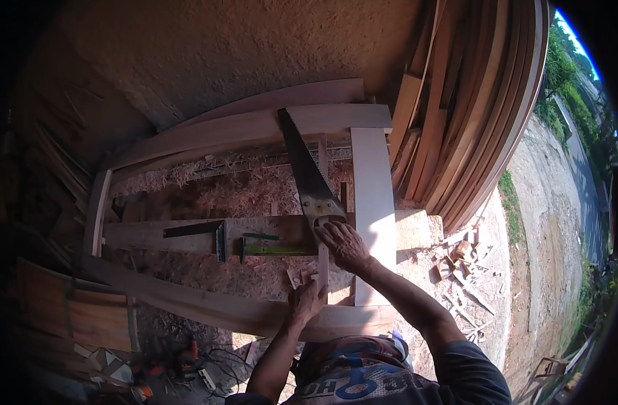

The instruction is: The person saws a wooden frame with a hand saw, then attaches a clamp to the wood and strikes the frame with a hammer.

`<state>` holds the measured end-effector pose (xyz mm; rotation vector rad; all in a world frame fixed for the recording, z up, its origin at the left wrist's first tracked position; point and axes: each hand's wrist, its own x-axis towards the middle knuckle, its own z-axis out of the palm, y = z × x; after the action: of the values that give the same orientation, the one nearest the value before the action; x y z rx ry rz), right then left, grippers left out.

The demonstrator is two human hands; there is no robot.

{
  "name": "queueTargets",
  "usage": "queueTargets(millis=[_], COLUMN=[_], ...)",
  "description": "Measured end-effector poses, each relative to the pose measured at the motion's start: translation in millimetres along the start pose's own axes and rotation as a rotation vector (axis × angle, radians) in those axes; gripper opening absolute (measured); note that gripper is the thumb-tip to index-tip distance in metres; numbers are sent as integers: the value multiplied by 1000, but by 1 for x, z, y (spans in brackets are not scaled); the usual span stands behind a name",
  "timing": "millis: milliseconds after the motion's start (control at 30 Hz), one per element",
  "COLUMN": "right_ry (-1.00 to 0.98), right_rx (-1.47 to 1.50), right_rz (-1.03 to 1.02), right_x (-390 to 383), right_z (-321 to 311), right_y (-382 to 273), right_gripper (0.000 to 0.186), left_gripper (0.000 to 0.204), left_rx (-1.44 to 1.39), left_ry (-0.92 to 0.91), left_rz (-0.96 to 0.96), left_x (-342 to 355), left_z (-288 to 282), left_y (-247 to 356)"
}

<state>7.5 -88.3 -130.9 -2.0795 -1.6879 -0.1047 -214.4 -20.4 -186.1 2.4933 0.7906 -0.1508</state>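
A handsaw with a dark, tapering blade points away from me, its tip over the far rail of a wooden frame. My right hand is closed on the saw's pale handle. Nearer to me, my left hand grips the near end of a narrow wooden strip close to the frame's near rail. The strip runs away from me inside the frame, passing beside the saw handle and partly hidden by my right hand and the saw.
Across a board inside the frame lie a black L-shaped square and a green-edged tool. Shavings cover the ground below. Long planks lean at the right; offcuts lie beneath. Cables and tools sit at lower left.
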Motion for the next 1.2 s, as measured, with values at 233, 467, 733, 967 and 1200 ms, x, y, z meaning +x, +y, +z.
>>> queueTargets(millis=[233,467,733,967,1200], right_ry=[-65,310,783,669,708], right_rx=[-36,452,571,161,64], right_rz=[-53,230,568,722,781], right_x=[33,72,-12,-73,-62], right_z=[65,-57,-162,-166,-172], right_y=[29,13,23,62,50], right_gripper=[72,76,42,52,45], left_gripper=[42,22,22,21,36], left_rx=[108,-114,-151,-182,-47], left_ry=[61,178,418,447,567], left_rz=[244,247,339,483,572], left_x=[-58,-19,179,396,531], left_z=[-33,-24,-95,-133,-131], left_y=[20,6,67,153,193])
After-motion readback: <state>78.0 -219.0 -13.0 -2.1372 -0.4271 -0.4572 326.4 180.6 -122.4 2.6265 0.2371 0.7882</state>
